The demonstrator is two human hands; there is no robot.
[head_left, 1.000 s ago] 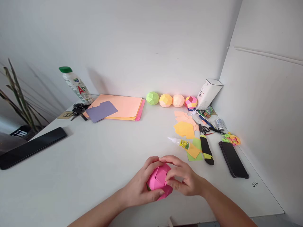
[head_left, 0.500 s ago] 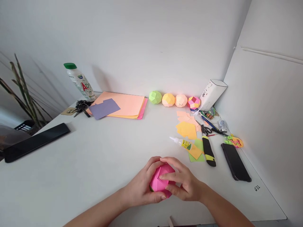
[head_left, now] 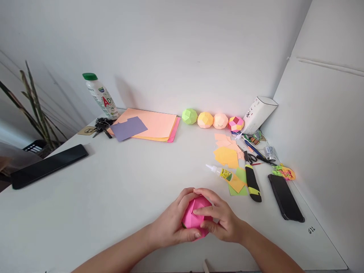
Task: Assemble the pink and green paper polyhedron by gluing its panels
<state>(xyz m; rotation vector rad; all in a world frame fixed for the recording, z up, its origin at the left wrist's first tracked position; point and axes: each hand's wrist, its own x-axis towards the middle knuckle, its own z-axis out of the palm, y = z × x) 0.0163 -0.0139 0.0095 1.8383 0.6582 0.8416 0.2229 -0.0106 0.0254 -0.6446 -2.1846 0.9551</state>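
Note:
Between my two hands is a pink faceted paper ball [head_left: 191, 218], held above the near part of the white table. My left hand [head_left: 173, 222] cups its left side, thumb along the bottom. From the right, my right hand [head_left: 224, 220] grips it, with a fingertip pressed near a small gap or loose flap in the top. A sliver of green shows at the ball's lower left. A small glue bottle [head_left: 226, 174] with a white nozzle lies beyond my right hand, on yellow and green paper pieces [head_left: 241, 189].
Green [head_left: 189, 116], yellow [head_left: 205, 120], peach [head_left: 220, 121] and multicoloured [head_left: 236, 124] paper balls line the wall. A utility knife [head_left: 252, 182], scissors [head_left: 250, 157] and phone [head_left: 286, 198] lie right. Paper sheets [head_left: 159, 123], a bottle [head_left: 104, 98] and a black slab [head_left: 51, 165] are left.
The whole scene has shifted slightly to the right in view, as the camera turned a little. Both hands keep nearly the same hold on the pink paper ball.

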